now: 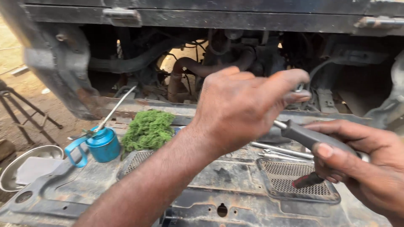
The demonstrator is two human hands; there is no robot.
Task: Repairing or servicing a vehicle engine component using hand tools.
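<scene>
My right hand [362,168] grips the grey handle of a metal tool [307,136] with a red tip showing below the fingers, held over a dirty grey vehicle panel [219,176]. My left hand [240,109] reaches across above it, its fingertips pinching a small shiny metal part [299,89] at the tool's upper end. Both hands are greasy. The tool's working end is hidden behind my left hand.
A blue oil can [101,143] with a long spout stands at the left beside a green fibrous wad [148,129]. Two metal rods [282,152] lie on the panel. A steel bowl [25,166] sits at far left. Hoses and engine parts [202,63] fill the open bay behind.
</scene>
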